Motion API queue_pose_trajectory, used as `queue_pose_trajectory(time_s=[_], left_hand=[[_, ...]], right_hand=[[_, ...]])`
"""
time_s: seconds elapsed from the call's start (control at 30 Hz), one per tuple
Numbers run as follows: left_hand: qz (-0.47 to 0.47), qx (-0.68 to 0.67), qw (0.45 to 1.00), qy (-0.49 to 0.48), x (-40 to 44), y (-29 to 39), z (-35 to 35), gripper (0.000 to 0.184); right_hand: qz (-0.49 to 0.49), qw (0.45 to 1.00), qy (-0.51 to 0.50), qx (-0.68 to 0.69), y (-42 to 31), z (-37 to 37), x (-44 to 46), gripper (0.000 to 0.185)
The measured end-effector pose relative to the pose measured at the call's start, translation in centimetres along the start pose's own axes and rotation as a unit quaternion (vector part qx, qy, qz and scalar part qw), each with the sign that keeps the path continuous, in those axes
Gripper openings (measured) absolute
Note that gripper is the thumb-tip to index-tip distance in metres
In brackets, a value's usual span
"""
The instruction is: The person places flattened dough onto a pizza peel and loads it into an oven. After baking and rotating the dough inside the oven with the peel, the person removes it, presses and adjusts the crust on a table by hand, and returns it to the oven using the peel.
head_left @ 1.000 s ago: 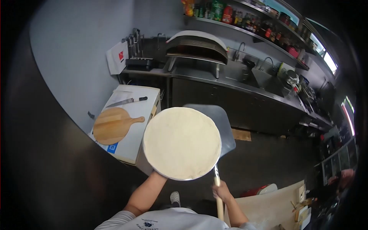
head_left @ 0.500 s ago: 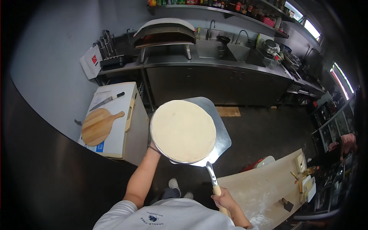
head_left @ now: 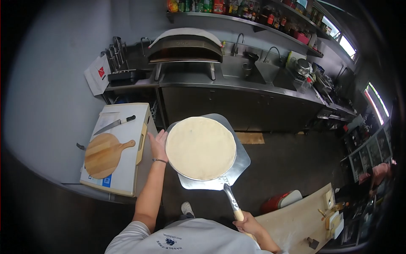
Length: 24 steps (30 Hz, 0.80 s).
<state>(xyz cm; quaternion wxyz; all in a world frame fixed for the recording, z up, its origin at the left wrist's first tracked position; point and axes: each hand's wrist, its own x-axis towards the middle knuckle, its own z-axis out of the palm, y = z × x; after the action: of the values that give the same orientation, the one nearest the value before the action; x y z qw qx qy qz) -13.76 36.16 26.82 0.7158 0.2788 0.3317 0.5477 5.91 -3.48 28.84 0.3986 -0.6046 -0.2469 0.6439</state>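
Observation:
A pizza peel [head_left: 240, 163] with a broad metal blade is held out in front of me. On its blade lies a round of pale, flat dough [head_left: 201, 148], with a thin metal rim showing along its lower edge. My right hand [head_left: 247, 223] grips the peel's wooden handle [head_left: 239, 215]. At the dough's left edge is my left hand [head_left: 158, 144], palm up with fingers spread. Whether it touches the rim or blade I cannot tell.
Left, a white-topped cabinet [head_left: 129, 163] carries a wooden board [head_left: 103, 155] and a knife [head_left: 114, 124]. Ahead, a pizza oven [head_left: 185, 48] stands on the steel counter [head_left: 186, 78] beside sinks [head_left: 237, 70]. A floury worktable [head_left: 292, 220] is at lower right.
My left hand has come out from beneath the dough's left side and now shows open beside it. The view has shifted, with the oven and cabinet lower in frame. My right hand keeps its grip.

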Motion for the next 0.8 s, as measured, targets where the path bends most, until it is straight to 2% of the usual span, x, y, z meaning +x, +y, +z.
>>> queue_pose_trajectory(time_s=[0.03, 0.1, 0.13, 0.2, 0.23, 0.33, 0.43, 0.47, 0.5, 0.53, 0.57, 0.63, 0.67, 0.7, 0.73, 0.77, 0.8], left_hand=[[0.001, -0.004, 1.000, 0.001, 1.1, 0.4, 0.2, 0.093], [0.070, -0.026, 0.992, -0.102, 3.5, 1.5, 0.4, 0.095], [0.074, -0.026, 0.992, -0.104, 4.8, 2.3, 0.4, 0.095], [0.148, -0.038, 0.979, -0.133, 7.4, 4.3, 0.2, 0.094], [0.163, 0.001, 0.979, -0.126, 8.1, 5.5, -0.4, 0.088], [0.120, 0.058, 0.985, -0.114, 9.3, 6.2, -2.8, 0.086], [0.064, 0.218, 0.974, -0.012, 9.9, 2.4, -8.9, 0.069], [0.036, 0.226, 0.973, 0.033, 9.7, 0.3, -11.5, 0.059], [0.028, 0.274, 0.959, 0.062, 8.0, -1.1, -12.5, 0.054], [0.050, 0.328, 0.939, 0.092, 8.7, -5.7, -17.7, 0.052], [0.053, 0.417, 0.901, 0.104, 6.1, -7.2, -18.8, 0.049], [-0.047, 0.544, 0.832, 0.095, 1.6, -10.4, -22.1, 0.043], [-0.048, 0.582, 0.809, 0.066, -0.3, -13.2, -26.2, 0.045], [-0.063, 0.643, 0.763, 0.033, -2.8, -14.0, -28.0, 0.045], [-0.109, 0.752, 0.643, -0.096, -2.7, -17.6, -34.4, 0.044], [-0.167, 0.696, 0.697, -0.029, -5.3, -16.9, -34.1, 0.041], [-0.234, 0.691, 0.684, -0.024, -5.8, -17.5, -35.7, 0.041]], right_hand=[[0.000, 1.000, 0.001, -0.005, -0.6, 0.1, 1.0, 0.016], [0.009, 1.000, -0.015, 0.024, -1.5, 0.5, 3.5, 0.016], [0.005, 1.000, -0.016, 0.022, -2.1, 0.8, 4.8, 0.016], [-0.001, 0.997, -0.042, 0.061, -3.8, 1.1, 7.5, 0.017], [-0.001, 0.997, -0.044, 0.058, -5.1, 1.3, 8.8, 0.017], [-0.014, 0.999, 0.008, 0.052, -9.5, 2.3, 13.3, 0.016], [-0.061, 0.998, 0.005, -0.006, -14.6, 1.4, 18.7, 0.013], [-0.083, 0.996, 0.005, -0.037, -16.3, 0.9, 20.7, 0.012], [-0.092, 0.994, 0.013, -0.059, -18.6, 0.9, 22.3, 0.011], [-0.102, 0.993, 0.014, -0.058, -20.6, 0.9, 24.1, 0.009], [-0.109, 0.992, 0.018, -0.058, -22.1, 0.7, 26.2, 0.007], [-0.123, 0.990, 0.015, -0.061, -25.7, 0.4, 30.6, 0.006], [-0.142, 0.989, 0.011, -0.051, -27.5, 0.5, 32.6, 0.004], [-0.160, 0.986, 0.008, -0.040, -29.4, 0.6, 34.7, 0.003], [-0.164, 0.986, 0.001, -0.040, -31.1, 0.5, 37.0, 0.003], [-0.169, 0.985, -0.016, -0.028, -32.8, 0.3, 39.4, 0.005], [-0.173, 0.984, -0.033, -0.018, -34.4, 0.1, 41.7, 0.008]])
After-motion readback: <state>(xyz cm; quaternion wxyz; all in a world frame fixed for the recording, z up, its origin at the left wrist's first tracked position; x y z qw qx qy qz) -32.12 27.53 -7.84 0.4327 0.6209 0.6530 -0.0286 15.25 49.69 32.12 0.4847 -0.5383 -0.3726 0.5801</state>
